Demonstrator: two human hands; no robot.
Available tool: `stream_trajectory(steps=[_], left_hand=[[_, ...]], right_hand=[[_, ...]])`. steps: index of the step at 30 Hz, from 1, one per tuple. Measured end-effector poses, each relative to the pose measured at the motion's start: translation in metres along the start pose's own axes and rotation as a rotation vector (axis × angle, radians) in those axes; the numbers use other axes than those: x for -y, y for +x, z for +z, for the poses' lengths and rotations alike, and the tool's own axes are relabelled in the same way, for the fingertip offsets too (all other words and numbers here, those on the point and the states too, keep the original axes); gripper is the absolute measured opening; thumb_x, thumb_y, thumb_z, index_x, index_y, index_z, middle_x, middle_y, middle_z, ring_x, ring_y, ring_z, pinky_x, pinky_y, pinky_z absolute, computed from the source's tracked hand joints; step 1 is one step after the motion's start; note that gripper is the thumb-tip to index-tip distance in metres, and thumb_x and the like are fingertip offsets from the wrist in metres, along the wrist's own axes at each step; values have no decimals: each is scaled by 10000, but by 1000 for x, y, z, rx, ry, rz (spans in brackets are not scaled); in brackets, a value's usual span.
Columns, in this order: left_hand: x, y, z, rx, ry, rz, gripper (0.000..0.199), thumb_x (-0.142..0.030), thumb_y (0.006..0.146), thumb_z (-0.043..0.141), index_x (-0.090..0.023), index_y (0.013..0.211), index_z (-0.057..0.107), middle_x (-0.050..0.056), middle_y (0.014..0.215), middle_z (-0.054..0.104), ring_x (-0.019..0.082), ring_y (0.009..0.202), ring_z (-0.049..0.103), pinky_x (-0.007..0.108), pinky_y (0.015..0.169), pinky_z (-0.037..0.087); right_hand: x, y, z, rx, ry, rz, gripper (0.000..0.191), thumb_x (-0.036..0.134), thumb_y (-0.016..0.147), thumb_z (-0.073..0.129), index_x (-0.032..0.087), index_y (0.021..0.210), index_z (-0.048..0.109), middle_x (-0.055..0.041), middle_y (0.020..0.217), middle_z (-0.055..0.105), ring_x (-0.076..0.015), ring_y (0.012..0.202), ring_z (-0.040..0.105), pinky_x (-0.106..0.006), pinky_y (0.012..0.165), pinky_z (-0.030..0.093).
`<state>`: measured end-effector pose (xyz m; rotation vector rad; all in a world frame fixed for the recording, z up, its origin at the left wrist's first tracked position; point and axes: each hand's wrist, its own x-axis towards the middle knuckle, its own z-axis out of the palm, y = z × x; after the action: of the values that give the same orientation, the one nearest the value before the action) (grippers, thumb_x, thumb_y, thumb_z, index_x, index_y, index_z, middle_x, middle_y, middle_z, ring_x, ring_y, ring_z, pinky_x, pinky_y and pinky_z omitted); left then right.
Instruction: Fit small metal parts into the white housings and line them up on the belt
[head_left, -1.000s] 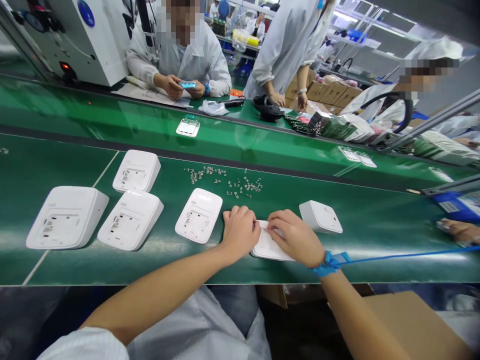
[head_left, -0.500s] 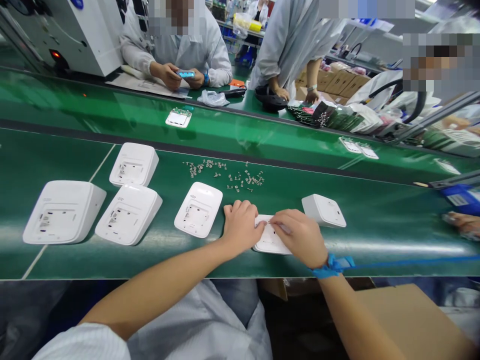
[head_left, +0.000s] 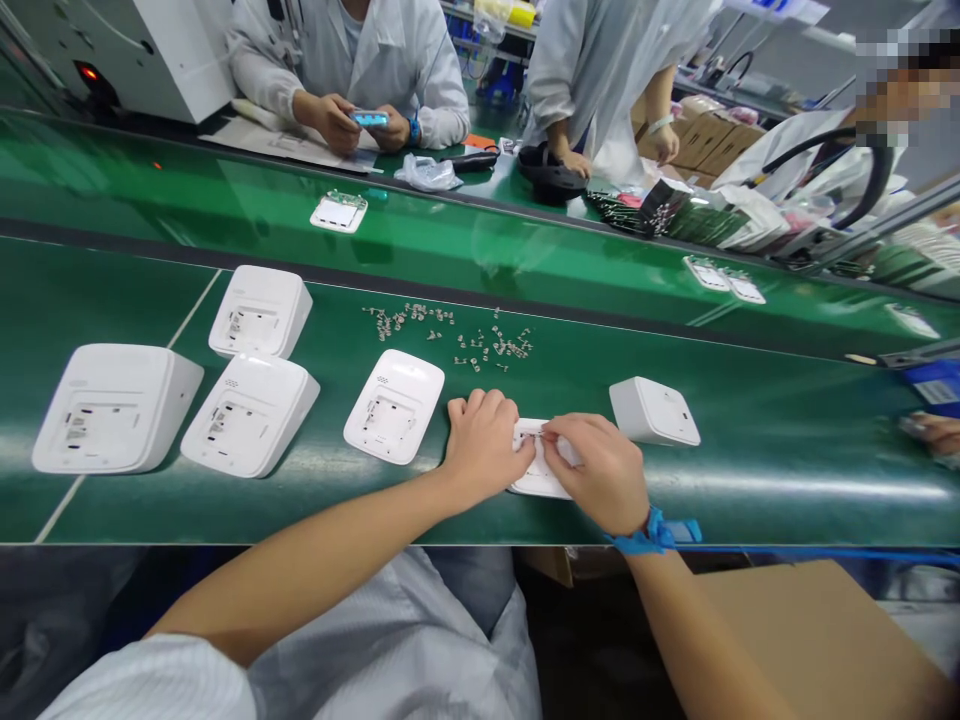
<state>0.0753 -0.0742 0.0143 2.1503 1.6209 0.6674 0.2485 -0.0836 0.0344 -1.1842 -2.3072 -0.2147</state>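
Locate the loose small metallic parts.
Head view, just above centre and slightly to the left: the small metallic parts lie scattered on the green bench, beyond the left hand and the white housing to its left.

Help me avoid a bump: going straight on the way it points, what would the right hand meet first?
The right hand would probably meet the left hand, close by at the same white housing; exact depth is unclear.

Housing [head_left: 537, 483] placed under both hands [head_left: 484, 440] on bench [head_left: 787, 485], four housings [head_left: 391, 408] set left, another [head_left: 660, 412] right, loose parts [head_left: 511, 347] scattered behind.
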Motion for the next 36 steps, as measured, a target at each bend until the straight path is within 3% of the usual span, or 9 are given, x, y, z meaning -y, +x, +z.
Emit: stream_trajectory(steps=[4,12,18,23,30,33,36], left_hand=[[0,-1,0,3,13,7,196,-369,857,607,-197,848,514,24,973,588,215,984,493,411,787,307],[0,-1,0,11,21,1,186,-363,856,610,-199,862,522,28,976,592,219,981,494,412,785,308],[1,-1,0,-6,-20,6,215,-370,826,637,-198,832,508,22,952,587,216,972,496,408,781,303],[2,-1,1,-27,-2,30,218,-378,836,633,-194,824,518,19,948,594,212,967,500,411,771,296],[2,2,3,-44,124,125,193,-366,879,575,-178,843,553,46,938,595,226,955,507,436,772,304],[-1,-10,-9,-35,201,186,178,-347,883,563,-170,865,573,57,933,588,236,936,505,440,782,326],[-2,-40,-22,-46,263,158,165,-339,861,585,-177,830,574,58,898,579,249,924,504,442,809,347]], right_hand=[[0,-2,0,-16,-11,-18,93,128,890,586,176,886,665,-47,844,716,-216,912,666,-316,789,493],[-2,-3,0,69,-18,-55,117,123,881,582,191,892,676,-49,876,722,-239,975,660,-369,854,470],[-4,-4,-2,-84,145,163,155,179,865,602,199,1018,624,-44,936,708,-229,978,638,-373,878,471],[-2,-1,1,73,15,186,200,235,832,590,207,1025,634,-49,1021,713,-287,1120,580,-427,911,374],[4,4,3,69,-26,207,158,232,828,594,215,973,655,-23,936,730,-279,1077,606,-458,947,316],[2,2,-7,-45,70,163,186,234,858,583,222,1031,646,-37,968,725,-278,1085,615,-458,956,381],[-22,-8,-18,-312,25,284,186,266,887,570,222,1047,655,-91,1047,701,-287,1029,637,-448,909,462]])
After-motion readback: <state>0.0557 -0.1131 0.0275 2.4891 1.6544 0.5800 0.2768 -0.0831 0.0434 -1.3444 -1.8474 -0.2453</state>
